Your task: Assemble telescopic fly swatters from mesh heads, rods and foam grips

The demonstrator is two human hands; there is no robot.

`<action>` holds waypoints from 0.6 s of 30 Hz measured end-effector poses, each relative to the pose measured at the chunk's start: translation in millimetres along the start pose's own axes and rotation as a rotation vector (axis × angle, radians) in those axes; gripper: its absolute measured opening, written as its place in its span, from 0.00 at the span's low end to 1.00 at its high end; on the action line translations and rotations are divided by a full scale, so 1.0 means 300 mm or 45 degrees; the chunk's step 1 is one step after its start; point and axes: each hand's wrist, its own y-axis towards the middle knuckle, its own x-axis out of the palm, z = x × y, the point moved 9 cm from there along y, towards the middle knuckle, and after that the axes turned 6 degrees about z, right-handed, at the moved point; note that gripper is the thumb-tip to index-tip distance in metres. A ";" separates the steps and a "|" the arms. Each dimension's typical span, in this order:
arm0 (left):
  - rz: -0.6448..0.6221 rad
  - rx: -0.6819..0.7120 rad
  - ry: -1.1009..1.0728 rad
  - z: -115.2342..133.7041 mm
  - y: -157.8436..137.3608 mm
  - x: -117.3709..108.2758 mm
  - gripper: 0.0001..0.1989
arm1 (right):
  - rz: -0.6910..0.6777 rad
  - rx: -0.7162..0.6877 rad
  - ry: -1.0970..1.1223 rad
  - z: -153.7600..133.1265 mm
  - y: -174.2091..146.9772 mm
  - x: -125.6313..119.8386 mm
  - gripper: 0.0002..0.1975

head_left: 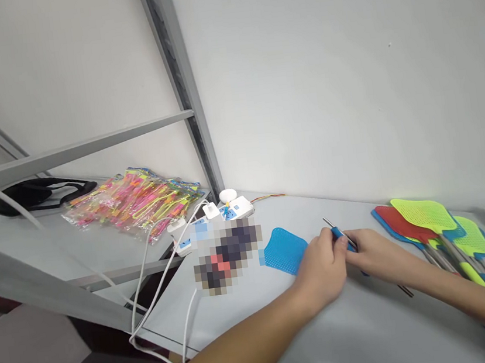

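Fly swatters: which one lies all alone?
The blue fly swatter head beside the left hand lies alone; the others are stacked in a pile at the right.

Bare table (376, 330) lies before the hands; power strip (212, 220) and, seemingly, swatters (433, 223) flank it.

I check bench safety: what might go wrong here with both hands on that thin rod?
The metal rod pokes out bare past the left hand and right hand; a slip might jab a finger. The loose blue swatter head lies beside the power strip and cables; a sweeping arm might snag them.
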 end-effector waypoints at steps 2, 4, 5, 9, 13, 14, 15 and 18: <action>0.045 -0.049 -0.140 0.000 0.001 -0.005 0.15 | 0.047 -0.010 -0.003 -0.011 -0.011 -0.007 0.12; 0.090 -0.060 -0.242 0.007 0.003 -0.015 0.14 | 0.081 -0.008 0.016 -0.016 -0.017 -0.027 0.13; 0.104 -0.063 -0.285 0.012 0.004 -0.020 0.14 | 0.110 0.007 0.040 -0.016 -0.019 -0.045 0.15; 0.101 -0.040 -0.449 0.042 0.005 -0.033 0.11 | 0.322 0.059 0.190 -0.026 -0.043 -0.137 0.23; 0.127 0.032 -0.550 0.071 -0.001 -0.047 0.09 | 0.264 -0.016 0.368 -0.073 -0.067 -0.129 0.24; 0.128 0.040 -0.572 0.072 -0.002 -0.048 0.08 | 0.222 -0.020 0.413 -0.079 -0.071 -0.121 0.24; 0.129 0.039 -0.595 0.071 -0.003 -0.049 0.09 | 0.189 -0.025 0.466 -0.083 -0.073 -0.118 0.24; 0.142 0.020 -0.664 0.060 -0.001 -0.053 0.11 | 0.185 -0.077 0.717 -0.089 -0.073 -0.152 0.22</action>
